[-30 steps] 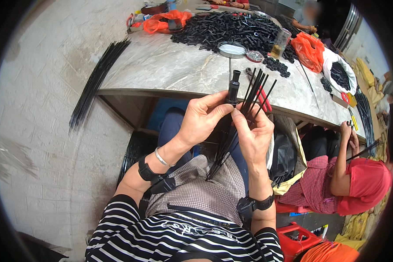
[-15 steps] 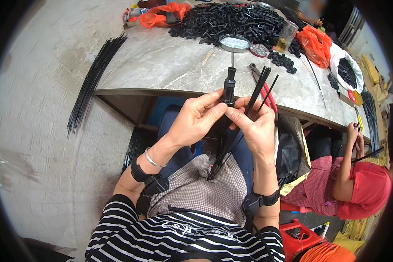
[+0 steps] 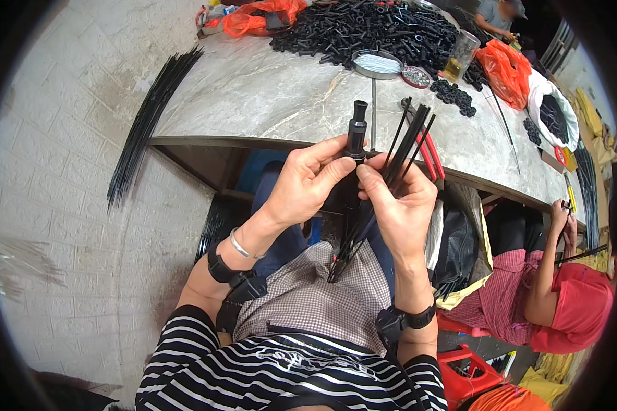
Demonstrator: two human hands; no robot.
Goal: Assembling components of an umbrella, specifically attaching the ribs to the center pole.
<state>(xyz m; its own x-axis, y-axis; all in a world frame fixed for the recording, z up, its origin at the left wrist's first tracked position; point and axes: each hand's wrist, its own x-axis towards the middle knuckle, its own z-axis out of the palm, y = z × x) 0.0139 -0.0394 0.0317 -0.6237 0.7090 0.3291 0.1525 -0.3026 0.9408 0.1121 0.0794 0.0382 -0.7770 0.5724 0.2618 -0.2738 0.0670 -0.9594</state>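
Observation:
Above my lap, my left hand (image 3: 305, 179) is closed, thumb and fingers pinching the base of a black stepped tube fitting (image 3: 356, 131) that stands upright. Close beside it, my right hand (image 3: 399, 198) holds a bundle of thin black rods (image 3: 410, 140) that slant down to my checked apron (image 3: 301, 298). The right thumb and forefinger pinch together near the base of the fitting; whether they touch it is hard to tell. Just beyond, a thin metal rod (image 3: 373, 109) and red-handled pliers (image 3: 432, 154) lie on the marble-patterned table (image 3: 247, 103).
Behind are a heap of black tube parts (image 3: 370, 31), a round dish of white sticks (image 3: 377, 64), a red dish of small metal pieces (image 3: 416, 77) and a glass (image 3: 461, 58). Black rods (image 3: 151, 123) overhang the table's left end. A co-worker in red (image 3: 569, 301) sits at right.
My left hand and the fitting have shifted slightly, and a small gap now shows between the two hands' fingertips. The rods in my right hand have fanned apart a little.

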